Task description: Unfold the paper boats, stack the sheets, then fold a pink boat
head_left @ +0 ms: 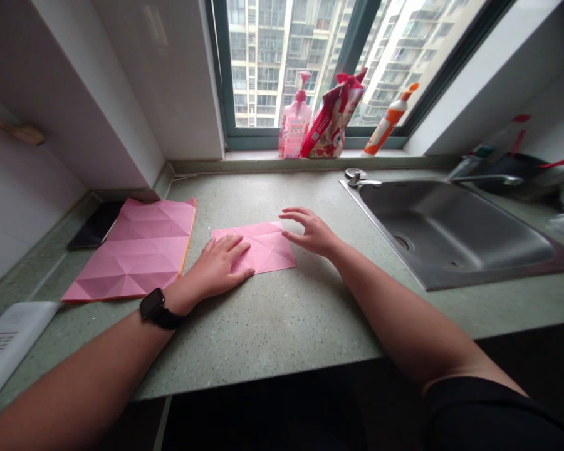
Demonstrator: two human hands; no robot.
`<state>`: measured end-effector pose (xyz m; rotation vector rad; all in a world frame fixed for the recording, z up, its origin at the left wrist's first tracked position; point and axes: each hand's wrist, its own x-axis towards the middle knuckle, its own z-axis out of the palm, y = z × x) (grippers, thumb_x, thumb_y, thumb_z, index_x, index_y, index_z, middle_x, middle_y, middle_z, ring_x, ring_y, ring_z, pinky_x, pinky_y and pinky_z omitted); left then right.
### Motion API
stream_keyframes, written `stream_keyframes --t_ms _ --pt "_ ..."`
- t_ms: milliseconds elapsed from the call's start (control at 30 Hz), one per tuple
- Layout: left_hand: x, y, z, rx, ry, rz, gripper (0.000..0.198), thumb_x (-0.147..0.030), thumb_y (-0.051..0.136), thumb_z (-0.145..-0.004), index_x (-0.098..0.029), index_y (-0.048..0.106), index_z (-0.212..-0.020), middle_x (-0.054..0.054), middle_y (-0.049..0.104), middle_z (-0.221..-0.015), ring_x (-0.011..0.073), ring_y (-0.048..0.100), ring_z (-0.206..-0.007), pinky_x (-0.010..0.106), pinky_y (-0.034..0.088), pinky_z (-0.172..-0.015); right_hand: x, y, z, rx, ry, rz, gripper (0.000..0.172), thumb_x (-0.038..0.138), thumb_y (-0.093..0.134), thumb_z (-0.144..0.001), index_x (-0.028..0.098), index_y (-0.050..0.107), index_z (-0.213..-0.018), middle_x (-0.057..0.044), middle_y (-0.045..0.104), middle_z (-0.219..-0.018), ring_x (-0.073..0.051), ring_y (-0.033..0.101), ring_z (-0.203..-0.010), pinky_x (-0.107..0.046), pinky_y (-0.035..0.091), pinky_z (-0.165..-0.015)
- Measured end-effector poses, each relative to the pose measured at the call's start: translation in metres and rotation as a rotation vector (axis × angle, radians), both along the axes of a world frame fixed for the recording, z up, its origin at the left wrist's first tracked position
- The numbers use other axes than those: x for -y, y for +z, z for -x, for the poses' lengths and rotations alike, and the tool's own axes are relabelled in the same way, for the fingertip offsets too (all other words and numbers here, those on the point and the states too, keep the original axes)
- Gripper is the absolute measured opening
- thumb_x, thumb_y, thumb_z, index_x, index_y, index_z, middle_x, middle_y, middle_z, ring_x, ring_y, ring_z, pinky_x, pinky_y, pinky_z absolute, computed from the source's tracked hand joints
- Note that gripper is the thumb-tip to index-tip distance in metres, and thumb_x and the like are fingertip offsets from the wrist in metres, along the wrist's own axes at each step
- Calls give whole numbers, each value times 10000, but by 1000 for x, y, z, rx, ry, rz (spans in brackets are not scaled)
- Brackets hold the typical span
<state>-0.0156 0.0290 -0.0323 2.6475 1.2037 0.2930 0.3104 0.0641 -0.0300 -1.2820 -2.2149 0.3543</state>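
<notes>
A small folded pink paper (267, 247) lies flat on the green speckled counter (272, 319). My left hand (220, 268), with a black watch on the wrist, rests palm down on the paper's left part, fingers stretched out. My right hand (310, 230) hovers at the paper's right upper corner, fingers spread and slightly curled, fingertips just touching or close above the edge. Neither hand holds anything.
A larger creased pink sheet (136, 254) lies to the left, beside a black phone (96, 224). A white object (9, 341) sits at the near left. A steel sink (451, 232) with tap is right. A pink soap pump (295, 122), red bag (333, 116) and orange bottle (389, 120) stand on the windowsill.
</notes>
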Motion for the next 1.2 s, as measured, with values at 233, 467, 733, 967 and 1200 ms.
stream_keyframes --t_ms 233,467,733,967,1200 --pt "3 3 -3 3 12 -10 639 -606 618 -1026 -268 592 -1567 156 502 -1706 378 435 -1596 644 290 -1330 28 -19 49 190 239 30 618 460 839 -944 310 674 -1521 -139 613 -1605 -358 551 -1504 -595 460 -1268" --pt "9 10 4 -57 73 10 743 -632 649 -1016 -291 485 -1656 153 434 -1756 432 305 -1662 733 100 -1349 24 -25 41 191 256 56 659 448 836 -955 329 629 -1570 -138 581 -1642 -365 527 -1537 -613 442 -1287" --pt "4 15 34 -160 164 23 933 -736 736 -915 -268 442 -1668 219 300 -1810 533 195 -1678 800 91 -1305 23 -28 39 173 250 64 641 448 840 -948 345 644 -1549 -128 589 -1636 -381 545 -1522 -644 458 -1271" --pt "-7 28 68 -260 155 20 1122 -735 837 -814 -257 372 -1717 228 220 -1833 559 130 -1682 819 47 -1289 18 -28 37 175 277 67 663 466 844 -948 311 632 -1557 -145 589 -1637 -378 549 -1524 -621 464 -1273" --pt "-13 40 62 32 92 -123 676 -564 720 -1007 -201 569 -1557 188 555 -1641 387 465 -1563 588 343 -1305 19 -23 37 183 303 62 644 465 813 -970 295 633 -1564 -148 602 -1626 -371 554 -1517 -615 464 -1266"
